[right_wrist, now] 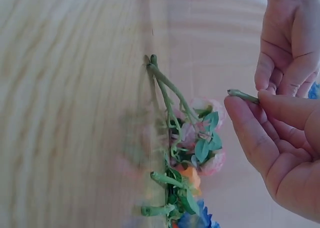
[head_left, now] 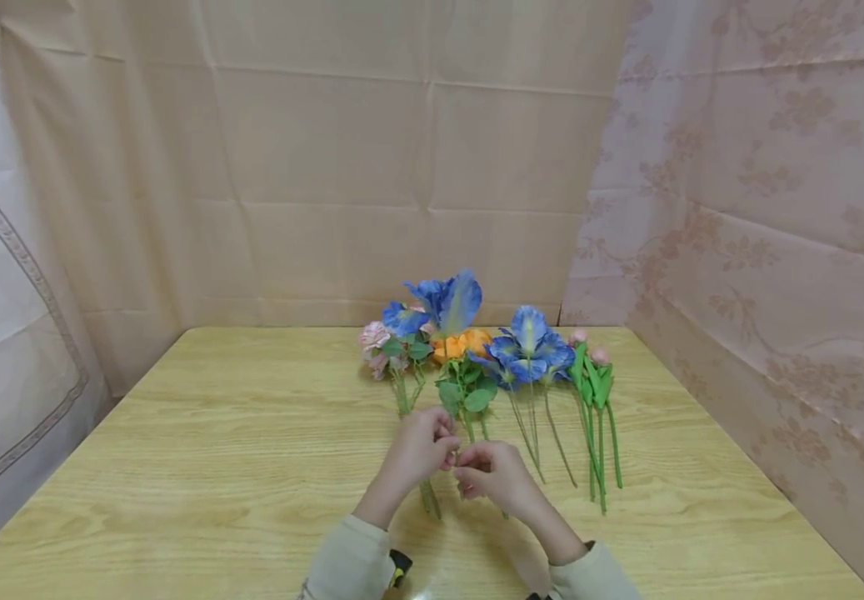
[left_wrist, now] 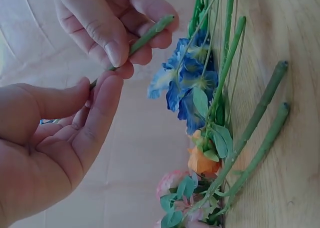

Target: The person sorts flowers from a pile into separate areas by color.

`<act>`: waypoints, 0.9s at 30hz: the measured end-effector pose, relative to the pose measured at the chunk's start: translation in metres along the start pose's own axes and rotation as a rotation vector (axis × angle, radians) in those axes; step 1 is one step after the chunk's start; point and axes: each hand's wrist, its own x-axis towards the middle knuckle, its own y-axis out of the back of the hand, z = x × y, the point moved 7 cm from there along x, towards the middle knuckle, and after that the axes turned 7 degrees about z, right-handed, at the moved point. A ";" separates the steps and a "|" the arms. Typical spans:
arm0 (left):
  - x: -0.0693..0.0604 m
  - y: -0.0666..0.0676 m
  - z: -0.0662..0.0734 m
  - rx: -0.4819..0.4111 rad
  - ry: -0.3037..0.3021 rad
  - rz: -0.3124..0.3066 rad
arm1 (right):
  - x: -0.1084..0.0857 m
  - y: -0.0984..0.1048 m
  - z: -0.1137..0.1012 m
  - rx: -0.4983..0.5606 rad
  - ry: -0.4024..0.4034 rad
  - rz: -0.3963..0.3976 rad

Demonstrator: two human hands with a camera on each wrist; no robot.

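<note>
Both hands are raised over the middle of the table, close together. Between them is the stem of a blue iris, whose bloom stands above the other flowers. My left hand pinches the stem between thumb and fingers. Nearer the stem's cut end, my right hand pinches it too, and the green tip sticks out past the fingertips in the right wrist view. Beneath and behind the hands lie orange flowers with green leaves, and pink flowers to the left.
Right of the hands, more blue irises lie with thin stems toward me. Further right are pink tulips with green stems. A black and yellow object is partly hidden by the left sleeve. Curtains hang behind the wooden table.
</note>
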 end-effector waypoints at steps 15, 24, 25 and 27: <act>-0.007 -0.004 -0.001 0.113 -0.037 -0.062 | 0.007 0.048 0.013 -0.121 -0.089 0.271; -0.010 -0.003 0.000 0.135 -0.060 -0.095 | 0.012 0.096 0.029 -0.185 -0.188 0.437; -0.010 -0.003 -0.001 0.138 -0.063 -0.098 | 0.012 0.100 0.031 -0.184 -0.193 0.445; -0.011 -0.004 -0.001 0.140 -0.070 -0.105 | 0.011 0.108 0.036 -0.177 -0.212 0.448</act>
